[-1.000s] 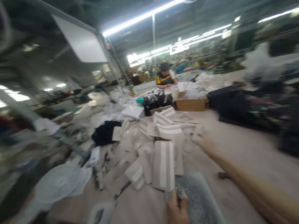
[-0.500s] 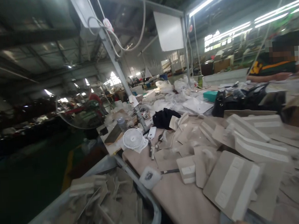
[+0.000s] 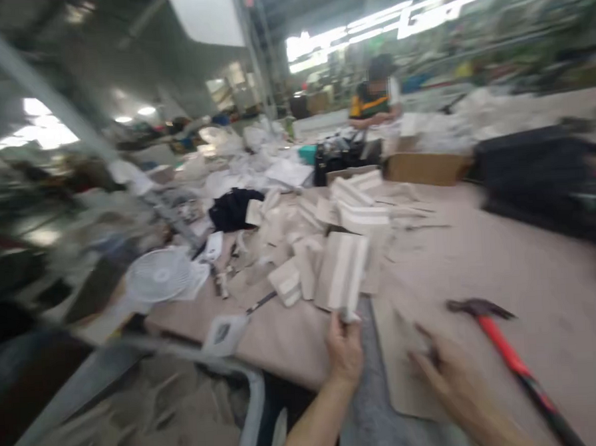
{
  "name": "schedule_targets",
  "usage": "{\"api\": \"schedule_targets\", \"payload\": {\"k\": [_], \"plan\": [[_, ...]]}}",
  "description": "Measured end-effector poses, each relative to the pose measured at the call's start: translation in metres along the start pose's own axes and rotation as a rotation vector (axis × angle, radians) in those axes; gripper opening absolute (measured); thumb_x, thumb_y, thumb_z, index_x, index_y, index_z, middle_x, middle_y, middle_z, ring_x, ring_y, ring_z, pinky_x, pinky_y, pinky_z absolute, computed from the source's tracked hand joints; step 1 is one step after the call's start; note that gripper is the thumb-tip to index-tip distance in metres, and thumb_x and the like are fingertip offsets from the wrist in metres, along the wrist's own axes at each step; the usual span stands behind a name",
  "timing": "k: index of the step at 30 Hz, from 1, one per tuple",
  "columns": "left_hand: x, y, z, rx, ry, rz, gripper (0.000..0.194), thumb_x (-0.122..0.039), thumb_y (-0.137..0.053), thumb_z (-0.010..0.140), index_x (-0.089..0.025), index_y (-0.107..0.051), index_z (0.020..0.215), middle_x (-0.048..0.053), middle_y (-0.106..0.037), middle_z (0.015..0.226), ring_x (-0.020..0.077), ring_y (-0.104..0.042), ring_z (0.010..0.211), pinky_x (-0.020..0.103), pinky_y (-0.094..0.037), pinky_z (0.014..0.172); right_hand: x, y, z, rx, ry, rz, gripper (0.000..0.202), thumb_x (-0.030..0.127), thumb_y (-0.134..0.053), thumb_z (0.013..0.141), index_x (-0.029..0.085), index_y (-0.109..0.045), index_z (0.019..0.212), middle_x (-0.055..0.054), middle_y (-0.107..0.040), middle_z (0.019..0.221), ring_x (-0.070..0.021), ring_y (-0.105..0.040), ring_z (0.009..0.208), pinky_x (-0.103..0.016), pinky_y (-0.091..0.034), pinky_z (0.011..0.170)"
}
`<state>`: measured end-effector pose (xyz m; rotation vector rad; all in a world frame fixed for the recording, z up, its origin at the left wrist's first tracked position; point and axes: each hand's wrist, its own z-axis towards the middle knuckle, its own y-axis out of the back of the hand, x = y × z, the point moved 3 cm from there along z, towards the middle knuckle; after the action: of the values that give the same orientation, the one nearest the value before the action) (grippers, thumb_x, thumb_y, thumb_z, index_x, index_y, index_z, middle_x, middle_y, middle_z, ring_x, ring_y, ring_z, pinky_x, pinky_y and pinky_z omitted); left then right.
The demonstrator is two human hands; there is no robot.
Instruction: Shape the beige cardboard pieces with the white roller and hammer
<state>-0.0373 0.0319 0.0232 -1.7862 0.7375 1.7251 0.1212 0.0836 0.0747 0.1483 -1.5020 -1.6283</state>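
Note:
My left hand (image 3: 345, 350) is closed on the near edge of a grey-beige fabric panel (image 3: 334, 268) with two pale stripes, which tilts up from a heap of similar pieces. Over a plain beige panel (image 3: 403, 370) hovers or rests my right hand (image 3: 451, 378), blurred, its thumb and forefinger apart; whether it touches the panel I cannot tell. That panel lies partly on a grey slab (image 3: 370, 405) at the table's near edge. To the right of my right hand is a claw hammer (image 3: 507, 355) with a red and black handle.
A bin (image 3: 257, 391) of grey pieces stands at the lower left, against the table (image 3: 279, 347). A white fan (image 3: 159, 275), phone (image 3: 213, 246) and dark cloth (image 3: 232, 210) lie to the left. Dark folded material (image 3: 535, 177) sits right. Across the table a person (image 3: 374, 102) works.
My view has swung right, bringing the hammer and both forearms into sight. My left hand now grips the striped panel; before, only a sliver of a hand showed at the bottom edge.

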Motion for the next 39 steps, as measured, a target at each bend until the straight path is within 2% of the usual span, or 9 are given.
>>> {"api": "schedule_targets", "payload": {"k": [2,6,14,21,24,27,32,35,39], "plan": [[0.006,0.001,0.010,-0.003,-0.032,-0.010,0.031,-0.045,-0.062,0.087,-0.017,-0.066,0.100,0.009,-0.073,0.094,0.0230,-0.069,0.088,0.035,-0.055,0.084,-0.008,0.003,-0.038,0.011,-0.239,0.077,0.039,0.032,-0.047,0.099,0.021,-0.058,0.135,-0.006,-0.070,0.075,-0.0242,-0.068,0.066,-0.036,-0.059,0.060],[0.003,-0.012,0.027,0.153,-0.075,-0.072,0.030,-0.040,-0.069,0.085,-0.014,-0.067,0.100,0.008,-0.075,0.097,0.0202,-0.071,0.092,0.030,-0.054,0.085,0.008,-0.015,-0.059,0.078,-0.449,0.252,0.055,0.031,-0.045,0.094,0.011,-0.049,0.145,-0.017,-0.074,0.107,-0.0305,-0.071,0.098,-0.047,-0.056,0.088],[-0.004,-0.055,0.044,0.443,-0.037,-0.087,0.031,-0.040,-0.074,0.081,-0.015,-0.070,0.099,0.007,-0.077,0.094,0.0180,-0.070,0.084,0.027,-0.053,0.079,0.011,-0.023,-0.064,0.190,-0.425,0.258,0.058,0.031,-0.043,0.095,0.004,-0.049,0.146,-0.024,-0.069,0.119,-0.0348,-0.066,0.112,-0.051,-0.051,0.097],[0.013,-0.058,0.040,0.509,-0.046,-0.037,0.029,-0.042,-0.072,0.083,-0.017,-0.071,0.098,0.006,-0.076,0.095,0.0187,-0.069,0.086,0.027,-0.052,0.081,0.009,-0.017,-0.064,0.119,-0.397,0.337,0.057,0.038,-0.049,0.094,0.010,-0.051,0.145,-0.017,-0.072,0.112,-0.0290,-0.069,0.100,-0.043,-0.053,0.090],[0.014,-0.058,0.039,0.501,-0.057,-0.012,0.031,-0.044,-0.071,0.085,-0.017,-0.070,0.100,0.007,-0.076,0.096,0.0185,-0.069,0.085,0.027,-0.052,0.080,-0.022,0.007,-0.060,-0.005,-0.447,0.343,0.053,0.044,-0.046,0.097,0.012,-0.054,0.139,-0.012,-0.071,0.106,-0.0222,-0.067,0.082,-0.037,-0.053,0.081],[0.013,-0.060,0.038,0.507,-0.071,0.027,0.031,-0.043,-0.071,0.085,-0.016,-0.070,0.100,0.007,-0.076,0.096,0.0188,-0.070,0.086,0.027,-0.052,0.081,-0.077,0.038,-0.063,-0.150,-0.542,0.064,0.043,0.043,-0.048,0.096,0.012,-0.061,0.124,-0.014,-0.067,0.107,-0.0235,-0.064,0.084,-0.038,-0.050,0.082],[0.009,-0.061,0.036,0.520,-0.113,0.091,0.026,-0.039,-0.069,0.086,-0.017,-0.069,0.100,0.007,-0.077,0.096,0.0196,-0.071,0.088,0.028,-0.053,0.082,-0.146,0.057,-0.078,0.071,-0.708,-0.301,0.022,0.033,-0.054,0.092,0.015,-0.063,0.102,-0.016,-0.062,0.104,-0.0269,-0.061,0.093,-0.035,-0.044,0.077],[0.006,-0.062,0.035,0.528,-0.161,0.162,0.023,-0.035,-0.067,0.085,-0.018,-0.068,0.100,0.007,-0.077,0.095,0.0205,-0.072,0.087,0.029,-0.054,0.080,-0.153,0.056,-0.080,0.101,-0.804,-0.115,0.012,0.029,-0.057,0.089,0.018,-0.059,0.093,-0.010,-0.062,0.091,-0.0215,-0.060,0.080,-0.030,-0.040,0.067],[0.001,-0.064,0.033,0.548,-0.291,0.282,0.019,-0.026,-0.063,0.084,-0.020,-0.067,0.101,0.004,-0.076,0.089,0.0204,-0.071,0.082,0.029,-0.053,0.076,-0.139,0.058,-0.066,0.177,-0.913,0.485,0.020,0.038,-0.058,0.085,0.023,-0.048,0.075,-0.001,-0.053,0.068,-0.0149,-0.049,0.056,-0.028,-0.039,0.053]]}}
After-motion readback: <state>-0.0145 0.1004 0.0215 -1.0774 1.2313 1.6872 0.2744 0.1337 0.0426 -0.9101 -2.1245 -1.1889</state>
